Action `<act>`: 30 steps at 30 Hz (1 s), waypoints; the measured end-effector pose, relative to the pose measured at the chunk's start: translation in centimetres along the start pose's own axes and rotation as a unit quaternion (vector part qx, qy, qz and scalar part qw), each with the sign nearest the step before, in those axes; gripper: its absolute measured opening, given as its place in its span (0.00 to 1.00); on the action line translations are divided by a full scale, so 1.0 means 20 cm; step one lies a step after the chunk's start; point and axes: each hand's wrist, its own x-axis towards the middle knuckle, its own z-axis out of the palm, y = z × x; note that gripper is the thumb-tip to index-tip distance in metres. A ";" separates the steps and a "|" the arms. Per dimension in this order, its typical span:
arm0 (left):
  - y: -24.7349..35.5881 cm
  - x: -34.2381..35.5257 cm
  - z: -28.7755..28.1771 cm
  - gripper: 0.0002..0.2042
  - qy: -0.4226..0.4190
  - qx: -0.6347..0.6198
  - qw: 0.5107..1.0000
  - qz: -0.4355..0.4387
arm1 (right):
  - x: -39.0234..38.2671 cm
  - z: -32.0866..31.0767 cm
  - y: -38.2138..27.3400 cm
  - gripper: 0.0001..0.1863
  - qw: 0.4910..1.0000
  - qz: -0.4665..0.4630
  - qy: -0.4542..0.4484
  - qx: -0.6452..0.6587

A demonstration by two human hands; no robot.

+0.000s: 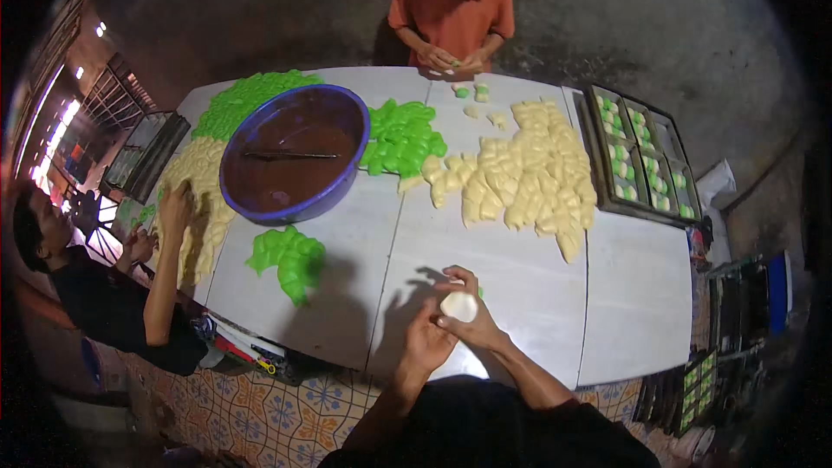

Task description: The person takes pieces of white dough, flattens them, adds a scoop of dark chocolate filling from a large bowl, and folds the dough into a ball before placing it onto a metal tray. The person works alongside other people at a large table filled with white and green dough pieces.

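Observation:
Over the near edge of the table, both my hands are around a flattened round piece of cream dough (459, 306). My right hand (482, 329) curls about it, thumb and fingers on either side. My left hand (428, 342) is cupped against its left side, fingers bent towards it. A small bit of green dough (480, 292) shows just behind my right fingers; whether it is held or lies on the table, I cannot tell. The nearest loose pieces are a green dough pile (288, 260) to the left and a cream dough pile (529, 178) beyond my hands.
A blue tub (360, 169) of brown filling with a stick stands left of centre, between green dough piles (400, 139). At right sits a sectioned tray (598, 178) of green-and-cream pieces. One co-worker (455, 13) shapes dough opposite; another (113, 295) reaches in from the left.

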 end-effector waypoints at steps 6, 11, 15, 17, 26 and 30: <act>0.74 0.32 0.17 0.56 -0.212 0.208 0.948 0.112 | 0.10 -0.01 0.16 0.61 0.875 0.170 -0.030 0.453; 1.68 0.93 0.22 0.42 0.200 0.696 0.581 0.371 | 0.16 0.03 0.22 0.52 0.883 0.065 0.090 0.456; 1.83 1.14 0.11 0.47 0.209 0.691 0.685 0.095 | 0.18 0.01 0.26 0.47 0.926 0.111 0.109 0.343; 1.80 1.13 0.13 0.49 0.196 0.681 0.702 0.064 | 0.19 0.01 0.27 0.46 0.889 0.130 0.127 0.421; 1.01 0.44 0.40 0.56 -0.054 0.455 0.887 0.049 | 0.35 0.09 0.15 0.34 0.843 0.216 0.125 0.477; 0.50 0.24 0.32 0.51 -0.068 0.270 0.960 0.038 | 0.30 0.09 0.06 0.13 0.799 0.283 0.214 0.486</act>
